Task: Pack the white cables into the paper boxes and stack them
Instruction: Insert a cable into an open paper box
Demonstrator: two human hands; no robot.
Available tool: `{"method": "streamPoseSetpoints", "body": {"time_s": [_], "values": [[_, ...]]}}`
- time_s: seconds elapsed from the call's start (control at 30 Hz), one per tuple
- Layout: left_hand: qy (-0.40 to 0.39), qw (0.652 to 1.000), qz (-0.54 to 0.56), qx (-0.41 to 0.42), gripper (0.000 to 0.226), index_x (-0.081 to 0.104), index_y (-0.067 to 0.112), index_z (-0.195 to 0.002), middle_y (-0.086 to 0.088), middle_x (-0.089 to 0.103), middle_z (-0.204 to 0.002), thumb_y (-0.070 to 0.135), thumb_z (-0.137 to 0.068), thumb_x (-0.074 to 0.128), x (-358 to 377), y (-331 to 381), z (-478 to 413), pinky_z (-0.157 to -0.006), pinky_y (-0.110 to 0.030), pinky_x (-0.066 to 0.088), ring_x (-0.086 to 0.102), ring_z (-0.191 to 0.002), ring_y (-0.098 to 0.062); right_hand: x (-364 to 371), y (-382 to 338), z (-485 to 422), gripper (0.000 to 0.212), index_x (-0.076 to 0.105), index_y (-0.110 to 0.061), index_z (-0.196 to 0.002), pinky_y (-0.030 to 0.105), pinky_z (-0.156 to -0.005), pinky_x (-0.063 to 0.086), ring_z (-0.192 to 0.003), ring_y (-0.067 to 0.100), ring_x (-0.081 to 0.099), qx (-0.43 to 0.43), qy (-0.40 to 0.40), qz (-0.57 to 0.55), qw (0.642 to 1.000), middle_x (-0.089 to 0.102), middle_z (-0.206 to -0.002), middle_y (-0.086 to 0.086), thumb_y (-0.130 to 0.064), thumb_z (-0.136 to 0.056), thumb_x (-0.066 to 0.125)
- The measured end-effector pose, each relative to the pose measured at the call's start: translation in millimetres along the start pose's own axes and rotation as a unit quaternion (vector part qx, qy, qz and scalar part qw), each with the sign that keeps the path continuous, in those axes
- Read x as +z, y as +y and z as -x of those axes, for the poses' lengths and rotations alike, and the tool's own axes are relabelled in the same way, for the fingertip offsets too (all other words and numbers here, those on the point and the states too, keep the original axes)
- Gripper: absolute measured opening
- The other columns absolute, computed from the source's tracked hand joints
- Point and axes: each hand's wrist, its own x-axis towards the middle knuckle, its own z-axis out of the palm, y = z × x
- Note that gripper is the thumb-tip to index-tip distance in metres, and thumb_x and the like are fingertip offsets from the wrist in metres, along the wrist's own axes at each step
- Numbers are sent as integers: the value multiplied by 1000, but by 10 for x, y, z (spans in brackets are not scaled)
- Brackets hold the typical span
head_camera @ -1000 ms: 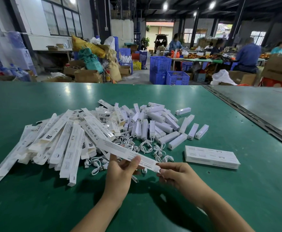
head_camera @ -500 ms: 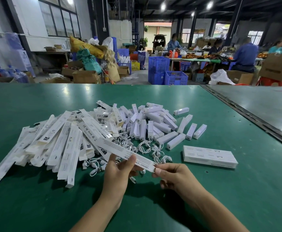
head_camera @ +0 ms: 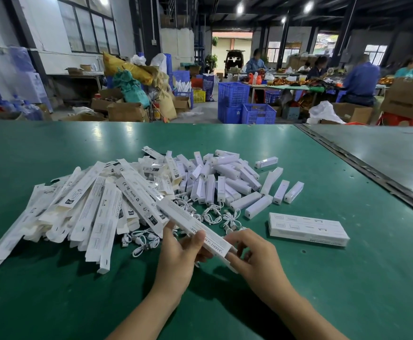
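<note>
The near end of the paper box sits under the fingers of the right hand — whether its flap is open or closed cannot be told. The left hand keeps most of its fingers out of sight behind the box. Left of the box, white cables run under the heap of flat boxes — the small print there is unreadable. Below the box, both forearms are cut off by the bottom edge.

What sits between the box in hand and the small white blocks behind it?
Coiled white cables lie loose on the green table between held box and white blocks, head view.
</note>
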Motion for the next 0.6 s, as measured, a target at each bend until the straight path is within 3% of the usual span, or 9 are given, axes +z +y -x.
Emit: {"method": "streamPoseSetpoints", "body": {"time_s": [0.1,0.23,0.3,0.4,0.5,0.6], "values": [[-8,999,-24,20,89,25,36,-147,-2,77,-99,49,-73,72,-5,-27,-7,-63,-28,59,76,-83,-25,26,-12,8,27,67,-41,-86,9,-59,41,-66,2,59,6,-6,-1,1000,67,-84,-23,-19,-79,80],[-35,994,-91,49,98,-2,61,-148,-3,77,-90,58,-77,65,-16,-18,23,-63,-24,55,73,-75,-19,30,3,17,29,65,-41,-79,11,-54,42,-57,1,55,19,20,-26,999,67,-74,-16,-15,-79,79],[-75,983,-149,71,82,7,73,-140,6,76,-96,71,-78,60,-10,-16,57,-72,-22,55,72,-84,-9,30,11,13,29,64,-36,-77,12,-52,41,-53,1,53,28,31,-27,999,66,-70,-14,-12,-78,79],[-123,964,-219,84,77,22,73,-138,11,73,-105,82,-72,60,7,-7,94,-86,-23,54,68,-99,-5,26,26,17,25,59,-27,-74,13,-50,40,-49,2,53,34,39,-32,998,63,-61,-13,-13,-79,79],[-129,949,-269,102,89,16,70,-141,16,68,-97,85,-67,62,1,5,113,-81,-10,46,63,-97,1,8,29,31,25,55,-21,-76,13,-50,44,-50,3,60,13,37,-27,999,66,-65,-12,-16,-81,78],[-127,945,-283,108,94,12,69,-143,17,63,-91,87,-65,61,-18,3,115,-77,-13,47,61,-90,-2,4,21,46,24,52,-20,-79,19,-51,51,-53,2,66,-20,27,-16,999,66,-66,-7,-17,-84,76]]}}
